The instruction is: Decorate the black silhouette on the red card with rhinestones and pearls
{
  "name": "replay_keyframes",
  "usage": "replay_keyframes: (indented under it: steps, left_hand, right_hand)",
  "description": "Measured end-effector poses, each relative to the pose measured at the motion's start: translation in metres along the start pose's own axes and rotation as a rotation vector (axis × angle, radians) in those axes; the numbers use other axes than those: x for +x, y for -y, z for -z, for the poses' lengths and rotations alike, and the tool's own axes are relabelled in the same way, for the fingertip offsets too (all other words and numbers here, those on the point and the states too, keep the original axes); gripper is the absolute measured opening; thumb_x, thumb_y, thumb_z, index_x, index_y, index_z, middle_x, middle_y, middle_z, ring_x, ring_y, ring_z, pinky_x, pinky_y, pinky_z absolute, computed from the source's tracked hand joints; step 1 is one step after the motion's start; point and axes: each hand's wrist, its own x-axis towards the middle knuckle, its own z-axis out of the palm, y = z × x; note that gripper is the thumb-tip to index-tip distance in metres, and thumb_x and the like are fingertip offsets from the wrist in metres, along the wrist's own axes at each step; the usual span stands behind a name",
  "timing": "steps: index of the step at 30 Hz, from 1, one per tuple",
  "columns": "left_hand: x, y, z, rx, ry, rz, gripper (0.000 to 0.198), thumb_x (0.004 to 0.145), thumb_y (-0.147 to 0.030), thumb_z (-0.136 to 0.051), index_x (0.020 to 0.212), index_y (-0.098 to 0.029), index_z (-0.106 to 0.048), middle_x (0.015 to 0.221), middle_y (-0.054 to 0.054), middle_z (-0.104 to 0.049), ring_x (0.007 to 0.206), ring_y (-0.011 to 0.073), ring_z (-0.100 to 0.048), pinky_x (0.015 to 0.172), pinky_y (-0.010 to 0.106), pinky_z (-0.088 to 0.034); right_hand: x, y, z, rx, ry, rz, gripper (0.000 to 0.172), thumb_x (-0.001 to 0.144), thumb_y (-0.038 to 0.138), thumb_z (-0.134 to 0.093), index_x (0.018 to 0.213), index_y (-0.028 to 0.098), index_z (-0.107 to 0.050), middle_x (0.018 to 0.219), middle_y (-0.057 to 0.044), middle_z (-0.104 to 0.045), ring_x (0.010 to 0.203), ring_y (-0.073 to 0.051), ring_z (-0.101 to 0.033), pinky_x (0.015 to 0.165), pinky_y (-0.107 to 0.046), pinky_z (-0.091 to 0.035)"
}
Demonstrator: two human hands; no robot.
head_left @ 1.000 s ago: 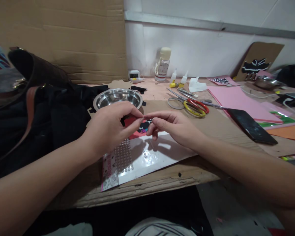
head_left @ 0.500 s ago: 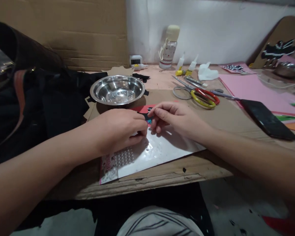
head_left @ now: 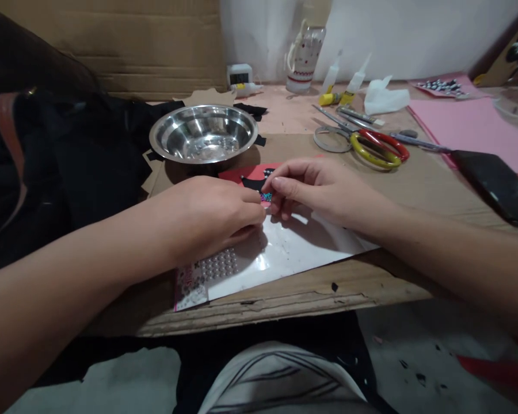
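My left hand (head_left: 211, 215) rests curled on a glossy sheet of stick-on pearls (head_left: 259, 261), fingertips pinched together at its far edge. My right hand (head_left: 317, 187) meets it fingertip to fingertip, also pinched, above a red card with a black shape and glittery beads (head_left: 254, 177). Whatever the fingers pinch is too small to make out. The pearl rows show at the sheet's near left, by my left wrist.
A steel bowl (head_left: 204, 133) stands just behind the hands. Scissors (head_left: 373, 148), glue bottles (head_left: 343, 86), a tissue (head_left: 384, 98), a drinking bottle (head_left: 304, 57), pink paper (head_left: 470, 123) and a black phone (head_left: 496, 184) lie to the right. A dark bag (head_left: 56, 149) fills the left.
Both hands dropped from above the card to the pearl sheet, staying pinched together. The head tilted down and nearer, so the bowl and tools sit higher in view.
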Motion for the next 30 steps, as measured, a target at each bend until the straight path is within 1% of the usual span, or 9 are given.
replay_keyframes:
  steps: [4,7,10,11,14,17,23,26,30]
  left_hand:
    - [-0.001,-0.006,0.009,0.006,0.065,0.053,0.024,0.098,-0.019,-0.052,0.085,-0.020,-0.072,0.086,0.003,-0.072,0.073,0.0182,-0.063,0.065,0.029,-0.044]
    - [0.000,-0.007,0.009,0.027,0.073,0.077,0.024,0.097,-0.018,-0.051,0.083,-0.019,-0.070,0.085,0.003,-0.071,0.071,0.0173,-0.061,0.064,0.028,-0.043]
    - [0.002,-0.007,0.005,0.065,0.038,0.065,0.021,0.097,-0.021,-0.054,0.081,-0.018,-0.067,0.082,0.003,-0.069,0.066,0.0173,-0.058,0.060,0.029,-0.040]
    - [0.002,-0.006,0.004,0.071,0.044,0.057,0.019,0.097,-0.021,-0.055,0.081,-0.018,-0.066,0.082,0.004,-0.069,0.067,0.0178,-0.058,0.060,0.029,-0.039]
    - [0.001,-0.008,0.005,0.080,0.120,0.032,0.018,0.094,-0.013,-0.052,0.085,-0.019,-0.066,0.087,0.005,-0.070,0.074,0.0203,-0.061,0.064,0.030,-0.043]
    - [-0.002,-0.013,0.008,0.096,0.162,-0.013,0.023,0.094,-0.008,-0.046,0.092,-0.018,-0.067,0.094,0.006,-0.071,0.078,0.0217,-0.063,0.067,0.031,-0.046]
    - [-0.005,-0.016,0.006,0.148,0.139,0.012,0.024,0.092,-0.003,-0.045,0.093,-0.018,-0.064,0.093,0.006,-0.070,0.078,0.0208,-0.063,0.067,0.030,-0.047]
    - [-0.003,-0.011,0.003,0.143,0.139,-0.006,0.018,0.093,-0.007,-0.050,0.091,-0.018,-0.064,0.091,0.007,-0.070,0.078,0.0212,-0.062,0.066,0.030,-0.048]
    - [-0.001,-0.006,0.001,0.126,0.078,0.021,0.013,0.095,-0.014,-0.053,0.090,-0.017,-0.065,0.085,0.007,-0.068,0.071,0.0201,-0.060,0.060,0.029,-0.045]
  right_hand:
    - [-0.001,0.000,-0.001,0.027,-0.019,0.005,0.017,0.098,0.028,-0.067,0.085,0.019,-0.070,0.076,-0.004,-0.073,0.060,-0.013,-0.066,0.051,-0.025,-0.050]
    - [-0.001,-0.001,-0.002,0.039,-0.027,0.013,0.016,0.096,0.030,-0.071,0.083,0.019,-0.070,0.073,-0.003,-0.071,0.060,-0.013,-0.065,0.051,-0.025,-0.049]
    - [-0.001,-0.001,-0.002,0.039,-0.013,0.030,0.016,0.096,0.029,-0.071,0.083,0.020,-0.070,0.069,-0.002,-0.070,0.061,-0.013,-0.065,0.050,-0.024,-0.048]
    - [-0.001,-0.001,-0.002,0.037,-0.011,0.032,0.016,0.097,0.028,-0.069,0.083,0.020,-0.070,0.070,-0.001,-0.070,0.061,-0.013,-0.065,0.050,-0.024,-0.049]
    - [-0.001,-0.001,-0.002,0.028,-0.017,0.023,0.017,0.098,0.024,-0.066,0.082,0.020,-0.069,0.071,-0.002,-0.071,0.061,-0.013,-0.065,0.050,-0.024,-0.049]
    - [0.000,0.000,-0.003,0.028,-0.020,0.021,0.017,0.097,0.023,-0.068,0.080,0.020,-0.069,0.068,-0.002,-0.070,0.060,-0.013,-0.065,0.049,-0.024,-0.048]
    - [0.000,0.001,-0.003,0.038,-0.036,0.016,0.018,0.094,0.022,-0.072,0.077,0.020,-0.068,0.068,-0.002,-0.069,0.059,-0.013,-0.065,0.050,-0.025,-0.047]
    - [-0.001,0.002,-0.004,0.032,-0.030,0.017,0.019,0.095,0.020,-0.071,0.076,0.020,-0.067,0.067,-0.002,-0.069,0.059,-0.013,-0.064,0.050,-0.025,-0.047]
    - [-0.001,0.002,-0.003,0.013,-0.021,0.019,0.018,0.096,0.021,-0.068,0.078,0.021,-0.069,0.069,-0.002,-0.070,0.061,-0.014,-0.065,0.052,-0.025,-0.049]
